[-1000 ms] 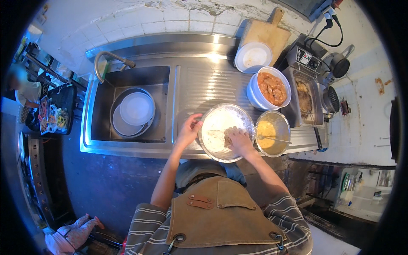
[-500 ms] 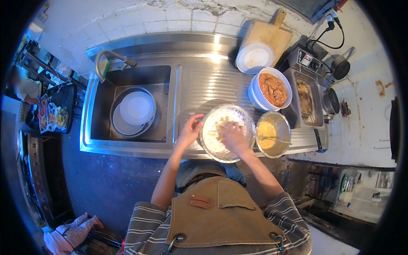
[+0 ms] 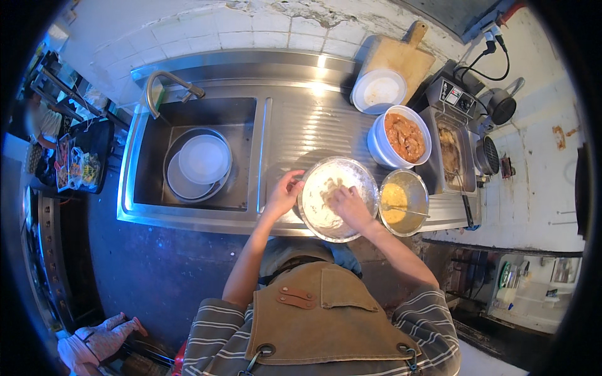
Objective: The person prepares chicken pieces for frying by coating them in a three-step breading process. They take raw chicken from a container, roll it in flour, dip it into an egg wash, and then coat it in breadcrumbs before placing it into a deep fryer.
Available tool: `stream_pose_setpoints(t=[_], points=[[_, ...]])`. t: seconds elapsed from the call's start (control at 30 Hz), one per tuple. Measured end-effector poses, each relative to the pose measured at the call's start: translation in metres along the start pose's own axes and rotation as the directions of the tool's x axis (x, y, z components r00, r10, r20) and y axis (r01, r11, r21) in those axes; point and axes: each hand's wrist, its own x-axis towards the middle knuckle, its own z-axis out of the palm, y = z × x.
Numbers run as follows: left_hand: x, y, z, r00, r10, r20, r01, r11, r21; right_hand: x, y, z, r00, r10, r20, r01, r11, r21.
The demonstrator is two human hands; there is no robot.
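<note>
We had our left hand (image 3: pixel 283 195) on the near-left rim of the flour bowl (image 3: pixel 339 198), fingers curled over the edge, steadying it. Our right hand (image 3: pixel 348 205) was down inside the bowl, pressed into the white flour w/ fingers bent around smth; we couldn't tell if they were clamped on a piece or just working the flour. The bowl sat on the ribbed steel drainboard (image 3: pixel 313 128), just right of the sink basin (image 3: pixel 145 156).

Progress, as we judged it: mid-batch. The white tub (image 3: pixel 376 145) behind the flour bowl was close to full of orange, sauce-coated pieces, so plenty looked left to coat. The fryer (image 3: pixel 453 153) at far right had some browned bits in its well, so a few seemed done already. No tray of floured pieces showed anywhere.

Containers:
- Small steel bowl (image 3: pixel 404 202), touching the flour bowl's right side: yellow liquid, prob. egg wash, w/ a utensil resting in it.
- Shallow white dish (image 3: pixel 378 91) at the back, by the wooden cutting board (image 3: pixel 397 55): near empty, light residue.
- In the basin: a round steel pan w/ white plates (image 3: pixel 204 160) stacked in it.
- Dark pot (image 3: pixel 501 105) behind the fryer; contents hidden.
</note>
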Motion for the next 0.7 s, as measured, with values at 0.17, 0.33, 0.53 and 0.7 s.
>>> stream_pose_setpoints(t=[0.17, 0.33, 0.53, 0.7], points=[[-0.001, 0.004, 0.001, 1.000, -0.001, -0.002, 0.001, 1.000, 0.009, -0.002, 0.023, -0.009, 0.987, 0.160, 0.026, -0.159, 0.987, -0.008], [-0.001, 0.000, 0.000, 1.000, 0.012, 0.001, -0.012, 1.000, -0.005, -0.007, 0.033, -0.037, 0.980, 0.198, -0.025, -0.191, 0.967, 0.168], [0.000, -0.008, -0.001, 1.000, 0.018, -0.007, -0.018, 1.000, -0.005, -0.017, 0.028, -0.078, 0.940, 0.340, -0.017, -0.286, 0.816, 0.503], [0.001, 0.002, 0.002, 1.000, -0.016, 0.003, 0.016, 0.999, -0.028, -0.029, 0.029, -0.032, 0.949, 0.307, 0.076, -0.316, 0.913, 0.258]])
